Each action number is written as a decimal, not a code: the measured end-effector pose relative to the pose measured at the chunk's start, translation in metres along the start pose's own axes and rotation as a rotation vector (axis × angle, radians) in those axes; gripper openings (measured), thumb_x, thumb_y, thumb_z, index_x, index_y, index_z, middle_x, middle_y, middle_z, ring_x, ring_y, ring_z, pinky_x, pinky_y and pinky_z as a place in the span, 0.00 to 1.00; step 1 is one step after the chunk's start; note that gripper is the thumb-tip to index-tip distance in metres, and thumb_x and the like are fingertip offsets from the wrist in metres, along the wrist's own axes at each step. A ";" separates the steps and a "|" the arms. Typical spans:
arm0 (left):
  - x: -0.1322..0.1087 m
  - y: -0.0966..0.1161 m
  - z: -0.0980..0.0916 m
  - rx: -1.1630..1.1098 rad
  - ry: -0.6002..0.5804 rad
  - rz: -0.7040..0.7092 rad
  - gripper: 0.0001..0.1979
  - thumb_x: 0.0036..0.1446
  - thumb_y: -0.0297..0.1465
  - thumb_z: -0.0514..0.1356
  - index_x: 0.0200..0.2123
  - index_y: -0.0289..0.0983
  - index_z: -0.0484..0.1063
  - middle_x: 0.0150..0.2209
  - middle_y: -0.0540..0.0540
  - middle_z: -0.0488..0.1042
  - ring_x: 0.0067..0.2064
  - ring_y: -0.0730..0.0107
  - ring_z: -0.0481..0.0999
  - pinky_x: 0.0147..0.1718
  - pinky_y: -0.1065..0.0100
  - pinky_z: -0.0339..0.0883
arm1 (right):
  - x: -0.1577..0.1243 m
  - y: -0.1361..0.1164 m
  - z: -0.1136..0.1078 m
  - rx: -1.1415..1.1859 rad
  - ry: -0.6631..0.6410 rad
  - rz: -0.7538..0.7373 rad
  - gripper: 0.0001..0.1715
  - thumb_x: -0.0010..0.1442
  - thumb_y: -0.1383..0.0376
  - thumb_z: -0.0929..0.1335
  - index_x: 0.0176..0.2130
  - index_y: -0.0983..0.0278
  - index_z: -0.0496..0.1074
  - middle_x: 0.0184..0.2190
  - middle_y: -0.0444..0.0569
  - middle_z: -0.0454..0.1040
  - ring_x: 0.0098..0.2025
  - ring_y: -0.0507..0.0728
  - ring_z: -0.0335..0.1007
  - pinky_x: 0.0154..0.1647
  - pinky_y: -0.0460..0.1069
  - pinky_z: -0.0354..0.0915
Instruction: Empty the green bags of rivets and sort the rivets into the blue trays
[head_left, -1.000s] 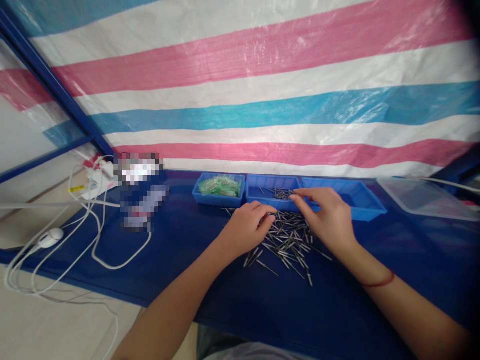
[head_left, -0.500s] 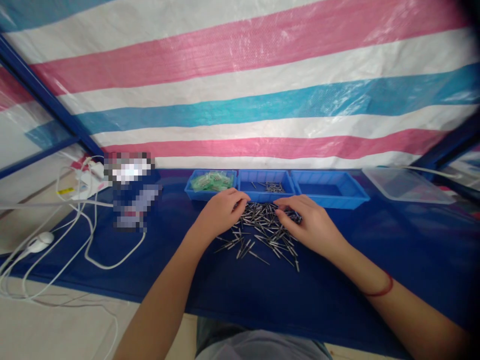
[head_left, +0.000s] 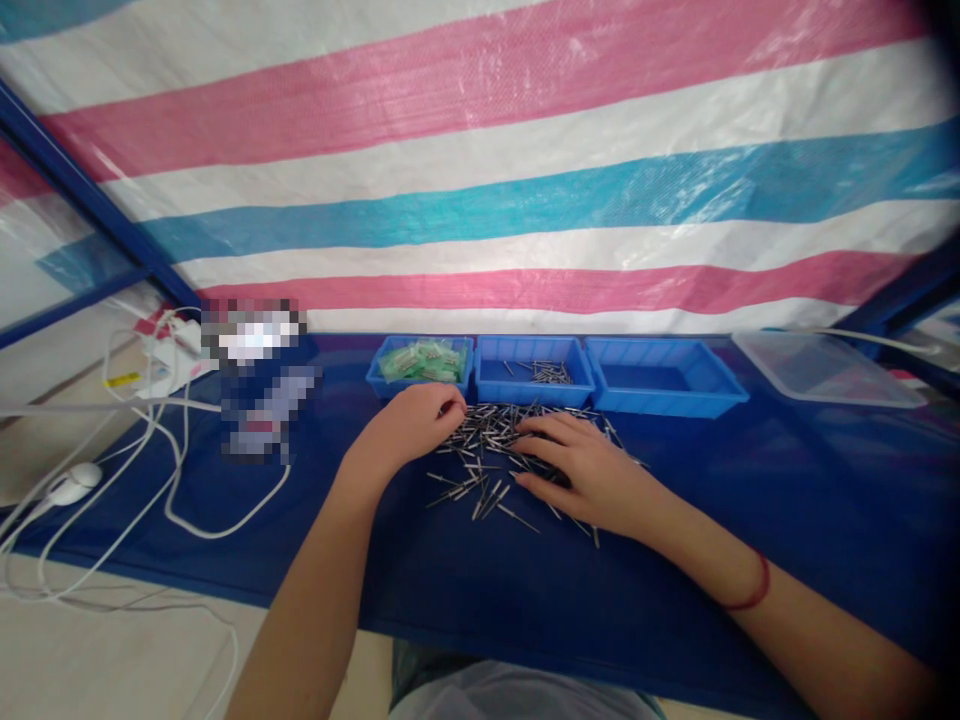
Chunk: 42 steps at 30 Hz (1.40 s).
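Observation:
A loose pile of blind rivets point(head_left: 487, 432), slim metal pins with thicker ends, lies on the blue table. At the pile's left edge is my left hand point(head_left: 411, 425), fingers curled in and thumb against them; whatever may be between them is hidden. My right hand point(head_left: 581, 470) lies over the right part of the pile, palm down and fingers spread, touching the rivets. Just behind the pile, the middle blue bin point(head_left: 491, 388) contains some more rivets. The left blue bin point(head_left: 379, 376) holds small green-and-clear plastic packets point(head_left: 424, 360).
A third blue bin point(head_left: 667, 400) stands at the right of the row, with a clear plastic lid point(head_left: 825, 370) beyond it. White cables point(head_left: 180, 500) and a power strip point(head_left: 169, 365) occupy the left side. Striped sheeting point(head_left: 480, 215) hangs behind the table point(head_left: 525, 590).
My right hand has moved left and nearer over the pile, its fingers spreading. My left hand has shifted left and curled. Some rivets now lie spread farther right.

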<state>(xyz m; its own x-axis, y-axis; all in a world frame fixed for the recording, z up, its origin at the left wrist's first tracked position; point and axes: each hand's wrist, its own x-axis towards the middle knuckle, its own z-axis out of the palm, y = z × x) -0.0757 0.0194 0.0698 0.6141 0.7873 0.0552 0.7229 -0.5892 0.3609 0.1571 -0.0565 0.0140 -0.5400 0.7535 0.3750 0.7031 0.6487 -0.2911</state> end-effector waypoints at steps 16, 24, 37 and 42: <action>0.007 0.012 0.028 -0.009 -0.139 0.082 0.09 0.58 0.33 0.57 0.38 0.39 0.76 0.28 0.49 0.74 0.28 0.71 0.71 0.28 0.72 0.59 | -0.016 0.040 -0.061 0.015 0.198 0.296 0.11 0.59 0.67 0.63 0.36 0.60 0.74 0.36 0.48 0.78 0.34 0.56 0.74 0.33 0.50 0.68; 0.007 0.015 0.023 -0.049 -0.186 0.049 0.07 0.56 0.29 0.55 0.34 0.37 0.73 0.27 0.50 0.73 0.26 0.72 0.69 0.26 0.72 0.57 | -0.018 0.045 -0.052 -0.006 0.045 0.201 0.12 0.57 0.70 0.63 0.38 0.62 0.75 0.39 0.49 0.78 0.39 0.57 0.73 0.41 0.53 0.69; 0.008 0.028 0.023 -0.015 -0.249 0.103 0.09 0.57 0.31 0.56 0.37 0.38 0.75 0.28 0.51 0.73 0.28 0.72 0.69 0.27 0.73 0.58 | -0.007 0.022 -0.020 -0.017 -0.099 0.008 0.14 0.61 0.69 0.64 0.45 0.64 0.75 0.47 0.54 0.76 0.48 0.60 0.71 0.51 0.57 0.67; 0.007 0.030 0.014 -0.055 -0.306 0.070 0.10 0.54 0.33 0.56 0.34 0.37 0.76 0.27 0.51 0.72 0.26 0.73 0.67 0.25 0.73 0.55 | -0.007 0.022 -0.023 -0.061 -0.074 0.037 0.13 0.63 0.64 0.64 0.42 0.64 0.75 0.46 0.54 0.76 0.49 0.61 0.70 0.51 0.58 0.66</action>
<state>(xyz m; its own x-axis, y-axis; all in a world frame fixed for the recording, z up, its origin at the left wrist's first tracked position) -0.0451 0.0041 0.0679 0.7344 0.6492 -0.1980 0.6627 -0.6227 0.4160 0.1870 -0.0504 0.0253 -0.5443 0.7839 0.2987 0.7488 0.6145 -0.2481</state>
